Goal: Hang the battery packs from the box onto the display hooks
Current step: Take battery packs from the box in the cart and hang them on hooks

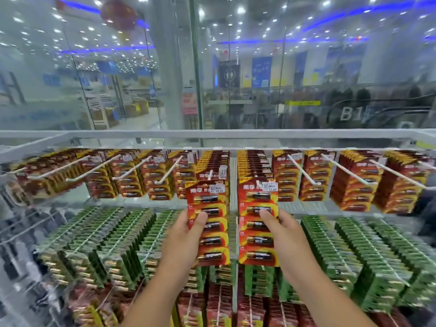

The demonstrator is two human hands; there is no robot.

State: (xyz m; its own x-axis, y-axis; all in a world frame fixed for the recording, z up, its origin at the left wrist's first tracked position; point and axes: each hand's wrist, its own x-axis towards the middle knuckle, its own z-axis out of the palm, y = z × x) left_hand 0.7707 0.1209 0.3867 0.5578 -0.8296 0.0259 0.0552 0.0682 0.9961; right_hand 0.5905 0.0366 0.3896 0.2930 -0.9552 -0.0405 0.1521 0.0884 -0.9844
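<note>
Two bare forearms reach up from the near edge toward a display rack. Left hand (188, 234) is closed on the left edge of a red battery pack (210, 223), thumb pressed across its front over the second cell. Right hand (282, 228) has its grip closed on the right edge of a second red battery pack (257, 223), thumb on the front about the same height. Both packs hang upright, side by side at the centre of the top row, each at the front of its stack, with white price stickers near their tops. Left and right of them, more red packs hang on white display hooks (168, 171) under a white rail (212, 134). Below, rows of green packs (342, 251) fill the rack, and further red packs sit nearest the bottom edge. Behind the rack stands a glass wall (118, 79).
</note>
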